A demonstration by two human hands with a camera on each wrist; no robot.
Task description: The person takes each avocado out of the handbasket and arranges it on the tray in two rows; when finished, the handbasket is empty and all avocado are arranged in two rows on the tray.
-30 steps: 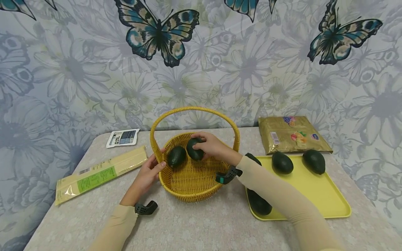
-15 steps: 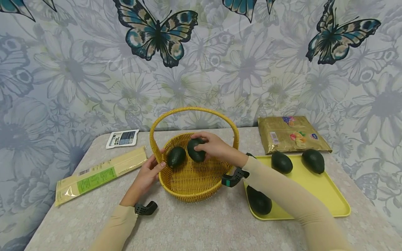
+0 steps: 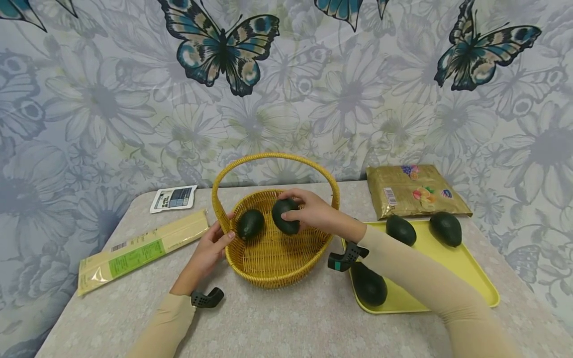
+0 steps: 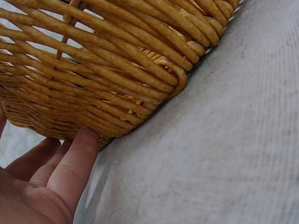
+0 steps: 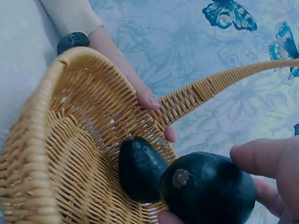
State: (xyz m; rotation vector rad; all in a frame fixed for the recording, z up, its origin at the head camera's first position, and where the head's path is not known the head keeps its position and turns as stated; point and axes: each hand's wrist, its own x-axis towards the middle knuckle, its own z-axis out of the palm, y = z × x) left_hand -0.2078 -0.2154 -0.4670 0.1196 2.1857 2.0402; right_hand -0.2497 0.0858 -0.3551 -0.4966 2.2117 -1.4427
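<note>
A yellow wicker basket [image 3: 268,268] with a tall arched handle stands mid-table in the head view. My left hand [image 3: 210,251] grips its left side by the handle's foot, thumb over the rim; in the left wrist view, fingers [image 4: 74,168] lie against the woven outside. Over the basket, my right hand [image 3: 309,211] holds a dark green avocado [image 3: 285,217] between thumb and fingers. Another avocado [image 3: 251,224] lies inside at the left. The right wrist view shows the held avocado [image 5: 210,189] close beside the lying one [image 5: 140,170].
On the right, a yellow tray [image 3: 440,268] bears avocados, among them one at its near left corner [image 3: 369,284]; my right forearm partly covers it. A gold packet [image 3: 416,191] lies behind the tray. To the left are a long pale packet [image 3: 143,251] and a small white pouch [image 3: 173,199].
My right hand has shifted slightly to the right with the avocado still in its fingers. The left hand keeps its hold on the basket.
</note>
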